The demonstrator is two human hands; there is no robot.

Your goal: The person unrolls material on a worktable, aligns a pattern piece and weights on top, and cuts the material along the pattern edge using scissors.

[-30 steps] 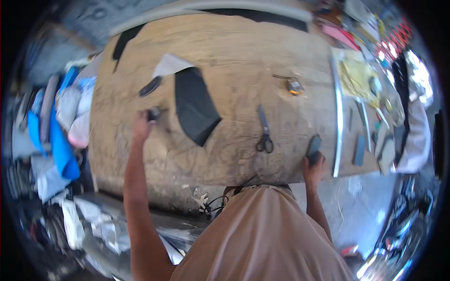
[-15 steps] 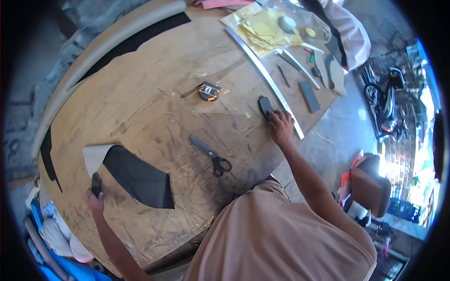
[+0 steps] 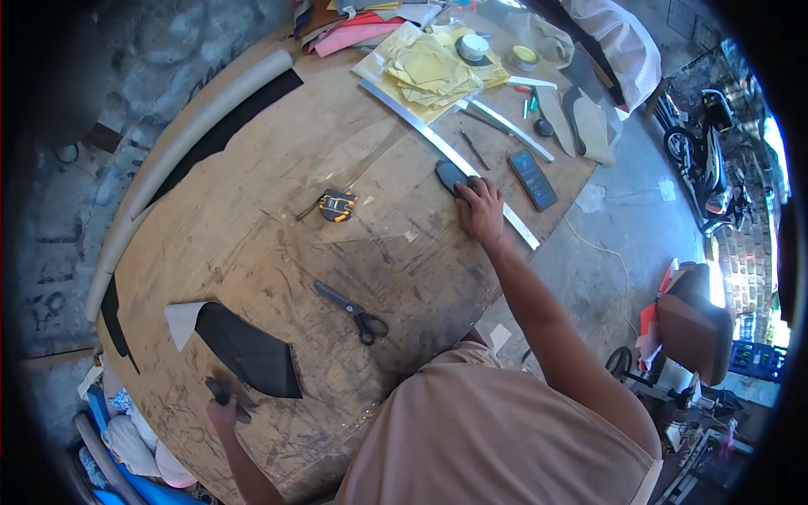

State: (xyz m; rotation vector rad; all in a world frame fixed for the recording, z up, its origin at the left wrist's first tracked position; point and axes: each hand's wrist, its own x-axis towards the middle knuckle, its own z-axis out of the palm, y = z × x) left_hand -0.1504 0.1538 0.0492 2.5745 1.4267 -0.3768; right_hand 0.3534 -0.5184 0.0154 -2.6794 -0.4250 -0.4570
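My left hand (image 3: 222, 412) is closed around a small black object (image 3: 220, 390), blurred by motion, at the lower left of the worktable. Just right of it lies a black sheet piece (image 3: 248, 349) with one corner folded over, showing a pale underside (image 3: 183, 324). Over by the metal ruler (image 3: 421, 126), my right hand (image 3: 481, 210) has its fingers curled on a dark oblong object (image 3: 449, 175), whose kind I cannot make out. Scissors (image 3: 353, 313) with black handles rest between my hands. Farther up is a black-and-orange tape measure (image 3: 337, 205).
A phone (image 3: 534, 180) lies right of the ruler. Yellow sheets (image 3: 429, 71), round tins (image 3: 473, 47) and grey cut pieces (image 3: 589, 126) are at the far end. A rolled beige sheet (image 3: 194, 126) runs along the table's left edge. A motorcycle (image 3: 703, 164) stands beyond.
My left hand has moved down, away from the folded corner, with the black object in it. My right hand stays on the dark oblong object. The whole view has shifted.
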